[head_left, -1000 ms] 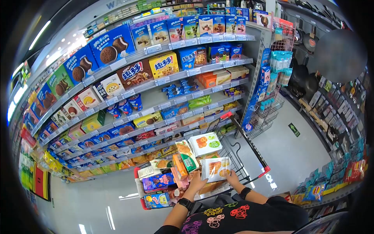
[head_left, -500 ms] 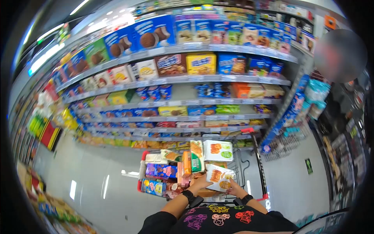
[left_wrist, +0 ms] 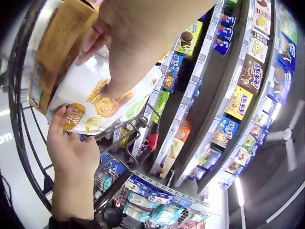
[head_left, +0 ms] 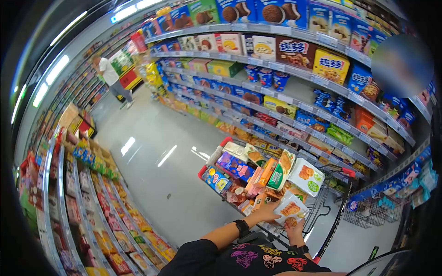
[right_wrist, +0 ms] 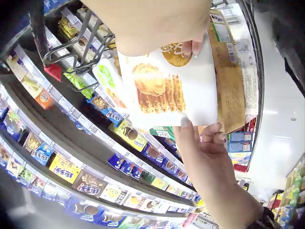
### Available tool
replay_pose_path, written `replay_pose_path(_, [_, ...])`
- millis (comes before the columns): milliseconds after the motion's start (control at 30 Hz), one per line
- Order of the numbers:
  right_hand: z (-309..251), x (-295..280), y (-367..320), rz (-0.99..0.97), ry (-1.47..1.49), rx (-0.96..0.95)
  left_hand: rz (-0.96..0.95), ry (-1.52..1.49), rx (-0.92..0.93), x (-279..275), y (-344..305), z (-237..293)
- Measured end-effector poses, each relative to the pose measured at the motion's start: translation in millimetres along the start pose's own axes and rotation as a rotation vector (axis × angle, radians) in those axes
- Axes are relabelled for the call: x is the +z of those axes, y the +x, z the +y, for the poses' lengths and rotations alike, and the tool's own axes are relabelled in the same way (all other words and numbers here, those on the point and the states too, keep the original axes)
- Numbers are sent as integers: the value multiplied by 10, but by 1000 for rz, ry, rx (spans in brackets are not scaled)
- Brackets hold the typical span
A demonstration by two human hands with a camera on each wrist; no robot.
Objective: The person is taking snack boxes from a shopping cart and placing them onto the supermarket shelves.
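Note:
A white package with a baked-goods picture is held between both hands above a loaded cart. My left hand grips its left side; in the right wrist view that hand's thumb lies on the package front. At the lower right edge, my right hand pinches it, with fingertips on the front in the left wrist view. Behind it in the cart are a second white pack, a green and white pack, an orange box and a purple pack.
Snack shelves run along the far side, close to the cart. More shelves stand at lower left. A person in a white top is up the aisle. Wire baskets hang at right, past the cart handle.
The head view has swung left, so shelves and cart appear further right and the aisle with a person shows. The package has tilted between the hands, which still hold it.

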State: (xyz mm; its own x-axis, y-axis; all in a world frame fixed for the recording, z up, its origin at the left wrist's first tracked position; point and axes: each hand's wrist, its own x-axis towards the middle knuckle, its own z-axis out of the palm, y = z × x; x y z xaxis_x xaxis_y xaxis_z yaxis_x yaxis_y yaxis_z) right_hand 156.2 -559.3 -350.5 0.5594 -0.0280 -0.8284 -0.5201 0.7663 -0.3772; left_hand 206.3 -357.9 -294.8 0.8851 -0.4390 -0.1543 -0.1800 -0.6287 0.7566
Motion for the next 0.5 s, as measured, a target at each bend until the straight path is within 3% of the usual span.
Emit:
replay_pose_path(167, [-77,83,-135,-60,33,29,12,-135,60,-214,-285,302])
replay_pose_path(267, [-103,183,-253,-81,7,59,149,-134,88,-256,-467,338])
replay_pose_path(500, [259,807,-999,-123,2,-136,325,-79,110,-876,-1184,536])
